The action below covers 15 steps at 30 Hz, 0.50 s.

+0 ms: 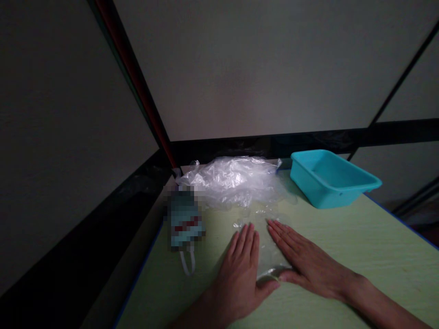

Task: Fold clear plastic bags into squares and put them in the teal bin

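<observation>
A clear plastic bag (269, 256) lies flat on the light green table, partly covered by both hands. My left hand (240, 269) rests palm down along its left side, fingers stretched forward and thumb pointing right. Across from it, my right hand (305, 260) lies flat on the bag's right side, its fingers slanting up and left. The two thumbs come close together at the bag's near edge. Beyond the fingertips is a heap of crumpled clear plastic bags (233, 178).
A turquoise plastic basin (329, 183) stands at the back right of the table (360, 256). At the left edge lies a blurred greenish item with a white loop (187, 262). Pale wall panels (257, 68) with dark trim rise behind the table.
</observation>
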Each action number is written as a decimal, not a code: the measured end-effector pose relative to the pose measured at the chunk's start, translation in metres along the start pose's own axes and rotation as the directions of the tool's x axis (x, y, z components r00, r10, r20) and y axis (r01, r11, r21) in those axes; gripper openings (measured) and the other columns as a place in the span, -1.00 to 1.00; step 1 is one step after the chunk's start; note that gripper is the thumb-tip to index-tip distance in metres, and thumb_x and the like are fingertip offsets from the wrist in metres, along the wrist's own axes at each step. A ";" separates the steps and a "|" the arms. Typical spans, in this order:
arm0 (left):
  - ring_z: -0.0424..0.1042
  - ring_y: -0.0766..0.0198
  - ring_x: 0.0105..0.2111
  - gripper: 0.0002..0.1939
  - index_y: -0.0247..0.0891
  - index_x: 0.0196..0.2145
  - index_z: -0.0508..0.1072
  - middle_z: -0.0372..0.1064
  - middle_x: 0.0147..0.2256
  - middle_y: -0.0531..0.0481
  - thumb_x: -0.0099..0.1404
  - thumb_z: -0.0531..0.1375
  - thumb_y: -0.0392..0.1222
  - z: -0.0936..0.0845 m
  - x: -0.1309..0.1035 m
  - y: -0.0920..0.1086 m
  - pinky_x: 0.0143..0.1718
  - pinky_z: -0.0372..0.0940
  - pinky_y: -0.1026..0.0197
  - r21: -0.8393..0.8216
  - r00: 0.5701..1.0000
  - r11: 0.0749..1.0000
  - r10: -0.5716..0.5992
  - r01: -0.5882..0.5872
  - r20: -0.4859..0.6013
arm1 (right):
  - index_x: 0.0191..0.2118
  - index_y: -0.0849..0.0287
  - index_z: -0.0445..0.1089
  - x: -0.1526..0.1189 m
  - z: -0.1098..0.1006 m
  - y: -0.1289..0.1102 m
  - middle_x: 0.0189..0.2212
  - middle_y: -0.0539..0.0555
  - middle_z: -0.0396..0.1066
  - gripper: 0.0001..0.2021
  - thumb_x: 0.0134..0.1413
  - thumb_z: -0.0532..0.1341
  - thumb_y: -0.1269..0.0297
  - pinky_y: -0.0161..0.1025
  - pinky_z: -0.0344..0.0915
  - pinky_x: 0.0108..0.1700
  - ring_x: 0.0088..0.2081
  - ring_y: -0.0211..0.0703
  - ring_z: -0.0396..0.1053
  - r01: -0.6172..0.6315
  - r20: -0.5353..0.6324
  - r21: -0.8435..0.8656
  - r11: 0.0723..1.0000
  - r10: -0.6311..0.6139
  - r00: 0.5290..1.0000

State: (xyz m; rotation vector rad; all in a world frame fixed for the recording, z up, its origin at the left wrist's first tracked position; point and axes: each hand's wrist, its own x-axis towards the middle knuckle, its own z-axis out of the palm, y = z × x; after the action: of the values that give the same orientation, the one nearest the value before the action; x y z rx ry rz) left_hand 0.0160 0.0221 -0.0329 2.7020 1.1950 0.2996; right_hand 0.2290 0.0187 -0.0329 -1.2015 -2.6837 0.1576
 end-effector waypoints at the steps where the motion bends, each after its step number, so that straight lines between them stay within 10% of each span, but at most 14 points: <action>1: -0.34 0.02 0.21 -0.15 -0.42 0.20 -0.11 -0.34 0.23 -0.23 0.17 -0.06 0.27 0.000 0.000 0.000 0.18 -0.20 0.00 -0.001 1.000 1.000 -0.001 0.001 0.006 | 0.24 0.39 -0.28 0.000 0.000 0.000 0.23 0.33 -0.29 -0.18 0.06 -0.01 -0.13 0.05 -0.07 0.17 0.23 0.09 -0.30 0.001 0.000 0.001 1.000 -0.001 1.000; 15: -0.26 0.03 0.21 -0.23 -0.44 0.19 -0.06 -0.26 0.22 -0.22 0.19 0.00 0.14 -0.003 0.001 0.003 0.19 -0.22 -0.03 0.005 0.996 0.999 0.044 -0.044 -0.082 | 0.24 0.35 -0.17 -0.002 -0.011 0.002 0.21 0.31 -0.10 -0.28 0.10 0.04 -0.01 0.05 -0.05 0.16 0.21 0.07 -0.16 0.086 -0.041 0.071 0.994 -0.083 0.996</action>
State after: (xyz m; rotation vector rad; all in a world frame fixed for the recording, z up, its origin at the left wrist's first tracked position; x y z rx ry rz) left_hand 0.0180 0.0209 -0.0292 2.7465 1.1588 0.4184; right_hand 0.2346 0.0188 -0.0229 -1.0572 -2.6659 0.2152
